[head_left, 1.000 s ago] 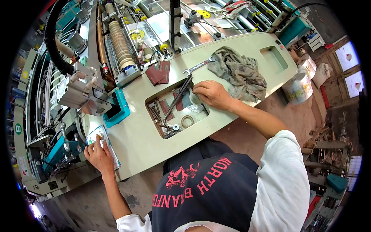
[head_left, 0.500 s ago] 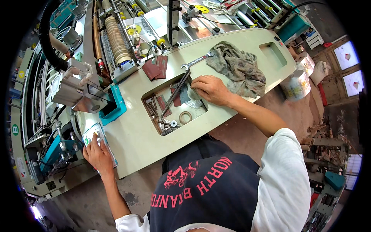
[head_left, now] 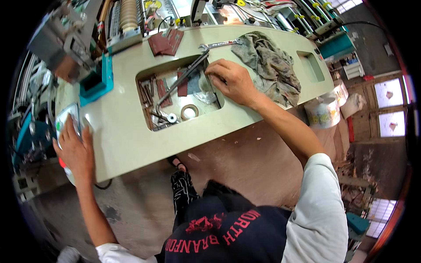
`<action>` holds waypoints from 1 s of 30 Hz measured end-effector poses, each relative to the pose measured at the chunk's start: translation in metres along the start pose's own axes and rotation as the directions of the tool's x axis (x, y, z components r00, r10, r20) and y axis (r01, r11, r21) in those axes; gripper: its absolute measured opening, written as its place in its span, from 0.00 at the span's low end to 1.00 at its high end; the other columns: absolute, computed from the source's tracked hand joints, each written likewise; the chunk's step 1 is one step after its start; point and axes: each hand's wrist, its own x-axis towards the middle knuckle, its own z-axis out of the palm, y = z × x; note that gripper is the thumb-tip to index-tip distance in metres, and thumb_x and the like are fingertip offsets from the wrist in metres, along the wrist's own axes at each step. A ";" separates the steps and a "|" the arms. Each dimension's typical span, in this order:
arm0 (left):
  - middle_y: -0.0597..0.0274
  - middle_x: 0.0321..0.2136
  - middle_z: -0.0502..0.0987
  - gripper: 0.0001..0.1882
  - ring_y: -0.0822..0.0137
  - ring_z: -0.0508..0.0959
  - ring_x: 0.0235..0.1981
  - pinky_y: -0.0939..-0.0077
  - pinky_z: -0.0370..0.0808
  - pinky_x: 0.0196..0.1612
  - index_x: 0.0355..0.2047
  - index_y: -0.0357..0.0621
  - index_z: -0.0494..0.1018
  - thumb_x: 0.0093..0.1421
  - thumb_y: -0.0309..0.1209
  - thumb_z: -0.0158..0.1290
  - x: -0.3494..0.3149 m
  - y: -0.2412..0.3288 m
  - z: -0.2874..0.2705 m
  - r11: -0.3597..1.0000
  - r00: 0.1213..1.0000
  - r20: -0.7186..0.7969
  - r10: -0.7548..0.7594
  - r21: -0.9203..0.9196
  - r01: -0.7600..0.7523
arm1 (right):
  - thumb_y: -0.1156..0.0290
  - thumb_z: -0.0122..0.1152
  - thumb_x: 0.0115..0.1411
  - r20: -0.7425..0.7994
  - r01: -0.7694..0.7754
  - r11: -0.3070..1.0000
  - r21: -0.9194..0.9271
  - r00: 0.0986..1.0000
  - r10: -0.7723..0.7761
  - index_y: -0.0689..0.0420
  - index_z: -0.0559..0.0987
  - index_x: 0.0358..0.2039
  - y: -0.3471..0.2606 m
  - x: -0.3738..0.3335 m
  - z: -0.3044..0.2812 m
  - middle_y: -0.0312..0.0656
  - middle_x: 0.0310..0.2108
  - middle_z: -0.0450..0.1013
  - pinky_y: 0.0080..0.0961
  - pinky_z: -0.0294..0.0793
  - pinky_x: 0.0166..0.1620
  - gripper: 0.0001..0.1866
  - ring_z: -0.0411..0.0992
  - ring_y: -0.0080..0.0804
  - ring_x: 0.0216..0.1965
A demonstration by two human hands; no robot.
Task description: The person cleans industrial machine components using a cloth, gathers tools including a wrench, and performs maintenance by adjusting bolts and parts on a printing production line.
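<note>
My left hand lies flat, fingers apart, on a white control panel at the left end of a pale green machine cover. My right hand rests at the right rim of a recessed tray in that cover, fingers curled downward. Whether they pinch anything is hidden. The tray holds a long metal bar, a tape ring, a small socket and reddish abrasive strips. A dirty grey rag lies just right of my right hand.
A spanner and dark red abrasive sheets lie on the cover's far edge. A teal box sits by the tray's left. Machine rollers stand behind. A printed film roll sits on the floor at the right.
Both hands stay in the same places on the panel and at the tray rim. The view has drawn closer to the cover.
</note>
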 end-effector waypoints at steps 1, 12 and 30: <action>0.57 0.56 0.70 0.30 0.58 0.68 0.57 0.48 0.52 0.64 0.62 0.48 0.62 0.64 0.48 0.46 0.003 0.006 0.005 1.000 1.000 0.008 -0.022 0.007 0.022 | 0.75 0.60 0.54 0.014 -0.031 1.000 -0.003 0.999 0.031 0.55 0.79 0.34 0.001 -0.002 -0.002 0.39 0.36 0.75 0.31 0.74 0.37 0.07 0.75 0.39 0.34; 0.59 0.55 0.71 0.27 0.60 0.67 0.59 0.52 0.49 0.65 0.63 0.56 0.63 0.68 0.51 0.38 0.000 -0.010 0.040 0.972 0.983 -0.184 0.006 0.232 0.038 | 0.67 0.56 0.56 -0.037 0.053 0.996 -0.065 0.998 -0.056 0.54 0.81 0.34 0.011 -0.003 0.010 0.41 0.33 0.75 0.36 0.74 0.38 0.09 0.75 0.43 0.33; 0.50 0.50 0.74 0.31 0.55 0.66 0.58 0.52 0.44 0.68 0.60 0.38 0.64 0.67 0.49 0.41 -0.011 0.014 0.009 0.990 0.971 -0.206 -0.123 -0.099 0.105 | 0.71 0.58 0.56 0.092 -0.036 0.998 -0.042 0.995 0.040 0.55 0.80 0.36 -0.005 0.001 0.001 0.41 0.37 0.75 0.31 0.72 0.35 0.08 0.73 0.38 0.28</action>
